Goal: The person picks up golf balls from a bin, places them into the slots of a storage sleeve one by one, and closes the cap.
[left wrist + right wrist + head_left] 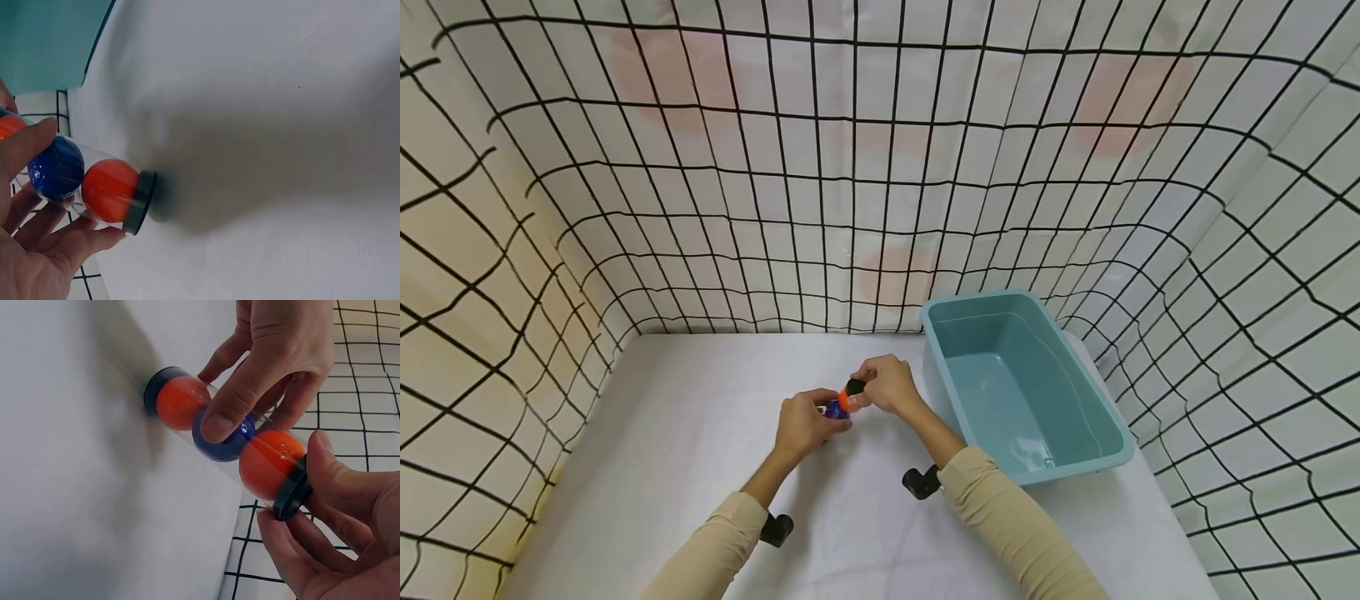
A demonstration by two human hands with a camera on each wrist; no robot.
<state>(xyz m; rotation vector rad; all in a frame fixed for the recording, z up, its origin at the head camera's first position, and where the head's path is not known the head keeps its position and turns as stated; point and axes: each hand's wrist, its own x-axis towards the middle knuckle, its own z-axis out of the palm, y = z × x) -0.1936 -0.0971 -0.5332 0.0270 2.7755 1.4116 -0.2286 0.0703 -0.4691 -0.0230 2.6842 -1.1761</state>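
Between the two hands is a clear tube point(219, 464), tilted, with an orange ball point(270, 464) near each end and a blue ball point(212, 445) in the middle. My left hand point(801, 425) grips the tube around its middle, thumb over the blue ball. At the upper end, my right hand point(887, 385) pinches the black cap point(292, 492) between thumb and fingers. The other black cap point(141, 201) closes the lower end, close to the white tabletop; whether it touches cannot be told. Part of the upper end is cut off in the left wrist view.
A teal plastic bin point(955, 400) stands at the right, close to my right forearm. White cloth point(700, 392) covers the table. Black wire grid point(853, 175) walls rise at the back and both sides. A black device point(777, 529) sits at each wrist.
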